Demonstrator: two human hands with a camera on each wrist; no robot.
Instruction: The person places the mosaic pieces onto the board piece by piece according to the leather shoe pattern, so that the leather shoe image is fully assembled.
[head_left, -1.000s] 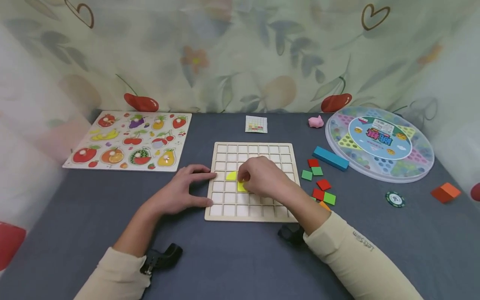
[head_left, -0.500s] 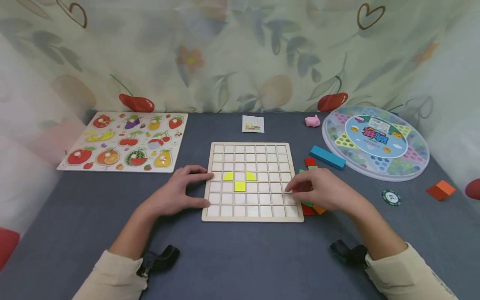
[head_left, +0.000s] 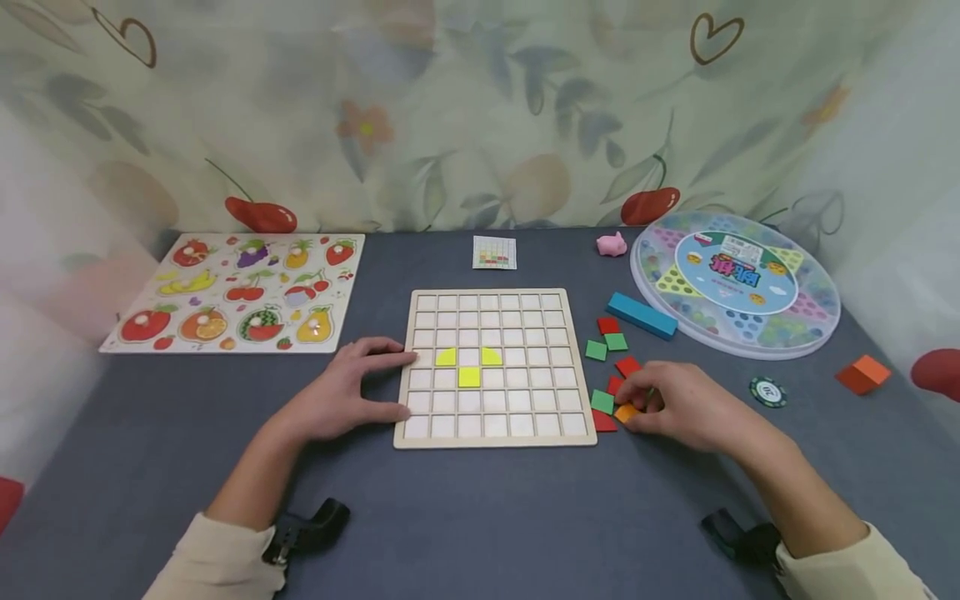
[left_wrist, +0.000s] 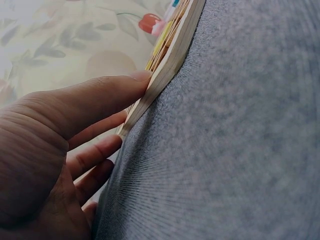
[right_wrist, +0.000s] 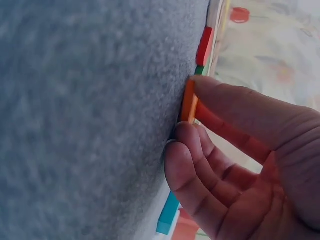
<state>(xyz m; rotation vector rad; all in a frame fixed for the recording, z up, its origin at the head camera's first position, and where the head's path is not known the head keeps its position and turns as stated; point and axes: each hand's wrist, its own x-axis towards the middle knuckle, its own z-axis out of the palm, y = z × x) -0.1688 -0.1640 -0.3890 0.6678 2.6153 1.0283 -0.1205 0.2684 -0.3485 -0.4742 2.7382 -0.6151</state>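
A wooden grid board (head_left: pixel 480 444) lies on the dark cloth, with a yellow square tile (head_left: pixel 469 377) and two yellow quarter-round tiles (head_left: pixel 446 357) in its cells. My left hand (head_left: pixel 352 387) rests at the board's left edge, thumb and fingers spread and fairly straight, touching the rim. Right of the board, my right hand (head_left: pixel 686 404) pinches an orange tile (right_wrist: pixel 188 100) between thumb and fingers, low at the cloth. Around it lie red tiles (head_left: pixel 604 422) and green tiles (head_left: pixel 602 402), some partly behind the fingers.
A fruit puzzle board (head_left: pixel 240 292) lies at the left. At the back are a small pattern card (head_left: pixel 495 252) and a pink pig figure (head_left: pixel 611 244). To the right are a blue block (head_left: pixel 641 315), a round game box (head_left: pixel 810 317), a poker chip (head_left: pixel 768 392) and an orange block (head_left: pixel 862 375).
My right hand has left the yellow tiles on the board and moved right to the loose tiles, where it now pinches the orange one. The left hand stays at the board's edge.
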